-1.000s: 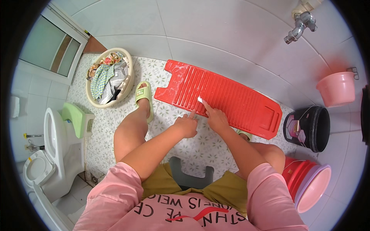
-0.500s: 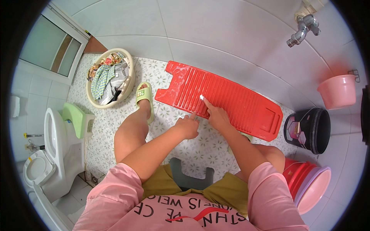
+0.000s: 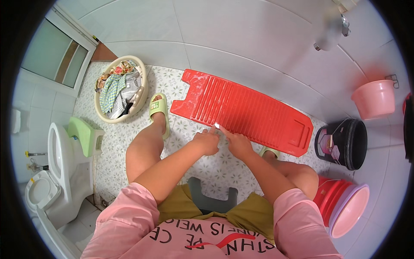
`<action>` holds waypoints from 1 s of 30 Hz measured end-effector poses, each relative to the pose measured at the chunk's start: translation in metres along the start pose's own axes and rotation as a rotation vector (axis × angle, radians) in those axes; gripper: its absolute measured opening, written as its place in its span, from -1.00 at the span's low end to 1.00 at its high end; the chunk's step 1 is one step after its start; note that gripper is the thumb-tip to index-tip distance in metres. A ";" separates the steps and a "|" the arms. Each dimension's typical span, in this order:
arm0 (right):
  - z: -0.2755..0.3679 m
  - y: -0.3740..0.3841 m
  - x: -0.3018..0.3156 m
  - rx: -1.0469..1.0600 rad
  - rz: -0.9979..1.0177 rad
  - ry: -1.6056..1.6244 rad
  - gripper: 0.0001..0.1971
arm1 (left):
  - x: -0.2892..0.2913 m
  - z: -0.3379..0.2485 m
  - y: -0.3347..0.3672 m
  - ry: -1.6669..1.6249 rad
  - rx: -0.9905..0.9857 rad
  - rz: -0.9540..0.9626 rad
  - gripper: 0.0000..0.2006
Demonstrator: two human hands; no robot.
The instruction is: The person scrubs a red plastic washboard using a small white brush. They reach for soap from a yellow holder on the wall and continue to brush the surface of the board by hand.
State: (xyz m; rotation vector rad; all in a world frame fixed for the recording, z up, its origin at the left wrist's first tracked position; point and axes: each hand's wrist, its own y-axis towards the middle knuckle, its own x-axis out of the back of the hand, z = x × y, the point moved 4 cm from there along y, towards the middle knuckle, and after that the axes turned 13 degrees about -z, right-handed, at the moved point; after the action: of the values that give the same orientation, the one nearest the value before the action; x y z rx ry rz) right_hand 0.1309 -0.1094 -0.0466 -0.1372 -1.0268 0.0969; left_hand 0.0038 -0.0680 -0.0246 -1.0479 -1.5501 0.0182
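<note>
By the red washboard [image 3: 245,113], the left hand [image 3: 207,143] and right hand [image 3: 239,146] extended index fingers, others seemingly curled; a careless nudge could drop the white blob [image 3: 217,125].

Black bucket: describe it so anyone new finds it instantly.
Find the long red ridged board in the middle. Beyond its right end, on the floor, is the black bucket; the hanging bucket and stacked tubs are pink, red or lilac.
</note>
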 end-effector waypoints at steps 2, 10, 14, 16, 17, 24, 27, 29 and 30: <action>-0.003 -0.003 0.003 0.020 -0.008 -0.001 -0.45 | -0.002 0.003 0.001 0.000 0.005 0.006 -0.48; -0.006 -0.002 0.006 0.004 0.077 -0.058 -0.44 | -0.003 0.018 0.000 0.028 0.000 0.043 -0.45; -0.004 -0.002 0.005 0.016 0.046 -0.089 -0.45 | -0.006 0.016 0.000 0.017 0.001 0.023 -0.44; -0.008 -0.005 0.007 0.004 0.048 -0.100 -0.46 | -0.005 0.014 0.000 0.016 0.003 0.032 -0.44; -0.010 -0.006 0.009 0.003 0.054 -0.105 -0.46 | -0.004 0.013 -0.001 0.017 0.007 0.038 -0.44; -0.005 0.000 0.008 -0.001 0.077 -0.102 -0.47 | -0.007 0.012 0.000 0.002 -0.010 0.022 -0.45; -0.004 0.000 0.008 0.002 0.066 -0.094 -0.47 | -0.009 0.013 -0.002 0.011 -0.014 0.011 -0.46; -0.010 -0.003 0.011 -0.016 0.066 -0.063 -0.47 | -0.008 0.011 -0.002 0.012 -0.026 0.002 -0.46; -0.013 -0.005 0.012 -0.033 0.066 -0.033 -0.47 | -0.008 0.010 -0.001 0.009 -0.027 0.001 -0.46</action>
State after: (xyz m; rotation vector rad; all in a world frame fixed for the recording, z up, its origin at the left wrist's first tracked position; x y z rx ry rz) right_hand 0.1485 -0.1134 -0.0424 -0.1998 -1.0573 0.1424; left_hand -0.0061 -0.0684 -0.0334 -1.0680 -1.5457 -0.0066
